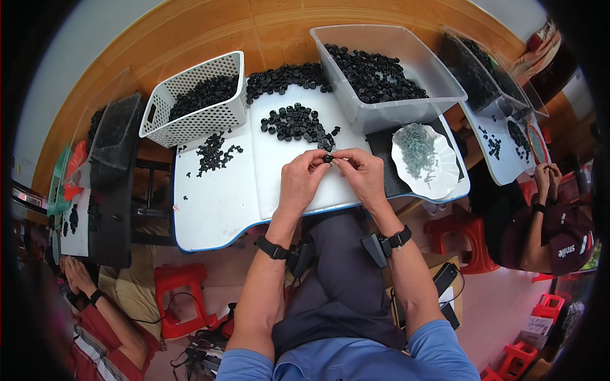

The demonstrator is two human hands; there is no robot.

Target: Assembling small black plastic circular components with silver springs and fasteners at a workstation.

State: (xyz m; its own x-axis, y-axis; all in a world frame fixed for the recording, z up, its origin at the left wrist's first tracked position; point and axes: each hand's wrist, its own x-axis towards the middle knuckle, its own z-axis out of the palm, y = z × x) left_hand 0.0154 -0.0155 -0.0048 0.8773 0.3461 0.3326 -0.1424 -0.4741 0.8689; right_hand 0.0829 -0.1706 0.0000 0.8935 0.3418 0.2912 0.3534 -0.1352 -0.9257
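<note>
Over the white table, my left hand and my right hand meet fingertip to fingertip. Both are closed in a pinch on one small round black part; its finer shape is too small to make out. Just beyond my fingers lies a loose pile of black round parts, knob-like in shape. To the left is a scatter of smaller black pieces. Right of my right hand, a white scalloped plate bears a heap of thin, greyish translucent pieces.
A white perforated basket and a clear plastic bin, both with black parts, stand at the back. More parts heap between them. Co-workers sit left and right. Red stools stand on the floor.
</note>
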